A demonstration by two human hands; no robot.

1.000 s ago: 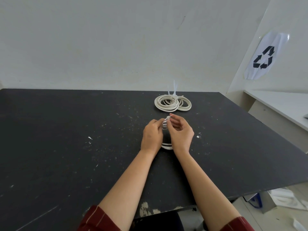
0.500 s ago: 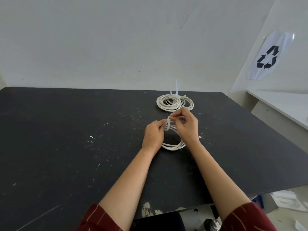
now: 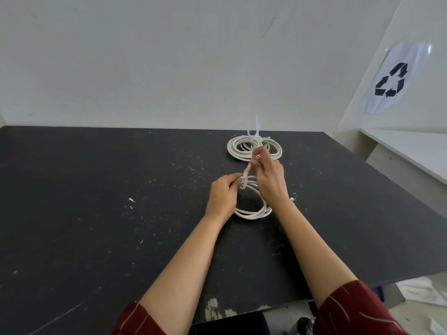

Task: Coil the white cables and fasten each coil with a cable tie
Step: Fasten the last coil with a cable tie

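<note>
A white cable coil [image 3: 252,214] lies on the black table [image 3: 96,213] between my two hands. A translucent cable tie [image 3: 247,173] is looped round the coil's far side. My left hand [image 3: 223,195] pinches the coil and the tie's loop at that spot. My right hand [image 3: 269,178] is raised beyond it and pinches the tie's free tail, which runs taut up and away from the loop. Two other white coils [image 3: 254,148] lie farther back, each with a tie tail sticking up.
A pale wall rises just behind the table's far edge. To the right stands a white counter [image 3: 411,151] under a recycling sign [image 3: 393,79]. White scraps and scuffs dot the tabletop. The table's near edge runs past my right forearm.
My right hand has moved up and away from me, drawing the tie's tail out through the loop. My left hand has stayed pinching the coil. The camera has tilted slightly.
</note>
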